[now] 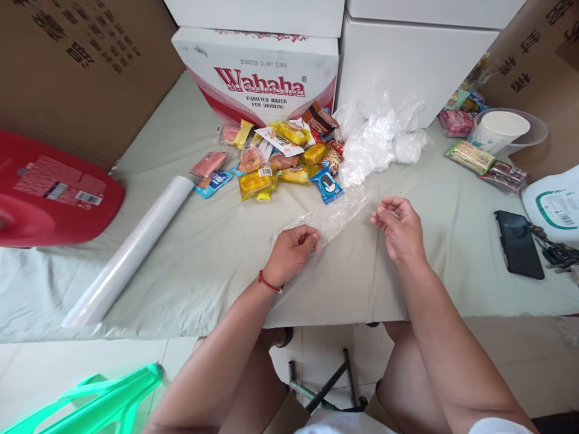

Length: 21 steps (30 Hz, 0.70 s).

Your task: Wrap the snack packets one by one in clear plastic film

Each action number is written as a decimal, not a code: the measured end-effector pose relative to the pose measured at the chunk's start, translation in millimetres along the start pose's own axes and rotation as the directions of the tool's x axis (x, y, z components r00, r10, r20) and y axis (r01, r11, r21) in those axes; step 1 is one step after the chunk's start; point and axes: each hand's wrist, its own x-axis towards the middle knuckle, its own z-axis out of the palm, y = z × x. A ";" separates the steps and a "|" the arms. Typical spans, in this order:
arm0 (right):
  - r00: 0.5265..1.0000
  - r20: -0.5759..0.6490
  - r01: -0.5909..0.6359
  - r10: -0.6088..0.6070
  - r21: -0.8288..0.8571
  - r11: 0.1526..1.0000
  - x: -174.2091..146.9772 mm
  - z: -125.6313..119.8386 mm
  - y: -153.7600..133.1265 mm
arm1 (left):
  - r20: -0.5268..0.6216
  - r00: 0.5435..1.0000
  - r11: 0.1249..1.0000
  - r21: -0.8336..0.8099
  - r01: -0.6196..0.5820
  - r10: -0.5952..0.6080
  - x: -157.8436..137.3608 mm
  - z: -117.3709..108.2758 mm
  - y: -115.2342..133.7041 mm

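A crinkled strip of clear plastic film (340, 212) lies slantwise over the cloth. My left hand (294, 253), with a red cord on its wrist, is closed in a pinch on the film's near end. Close to the far end, my right hand (401, 228) has its thumb and fingers pressed together; whether film is between them I cannot make out. Beyond the hands lies a heap of wrapped snacks, among them a blue cookie packet (327, 185) and a yellow-wrapped cake (257, 182). Beside it is a pile of crumpled clear plastic (375, 144).
A roll of clear plastic (131, 250) and a red jug (54, 190) are at left. A Wahaha carton (257, 75) stands behind the snacks. At right are a paper cup (500, 129), more snacks (470, 158), a phone (518, 244), keys (558, 253) and a white bottle (554, 199).
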 end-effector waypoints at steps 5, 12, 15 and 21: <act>0.944 0.270 -0.148 0.189 -0.166 0.975 -25.1 17.0 8.2 | -0.002 1.000 0.993 -0.116 0.029 -0.029 2.6 1.1 5.0; 0.785 0.494 -0.307 0.375 -0.215 0.927 -44.6 33.1 13.4 | -0.010 0.999 0.959 -0.276 -0.054 0.054 0.4 6.3 8.6; 0.762 0.545 -0.308 0.350 -0.170 0.936 -47.2 37.3 17.4 | 0.007 0.999 0.946 -0.320 -0.046 0.051 -1.1 8.9 9.7; 0.770 0.527 -0.321 0.360 -0.167 0.932 -46.9 39.0 20.4 | -0.032 0.998 0.947 -0.316 -0.057 0.049 -2.2 9.4 9.3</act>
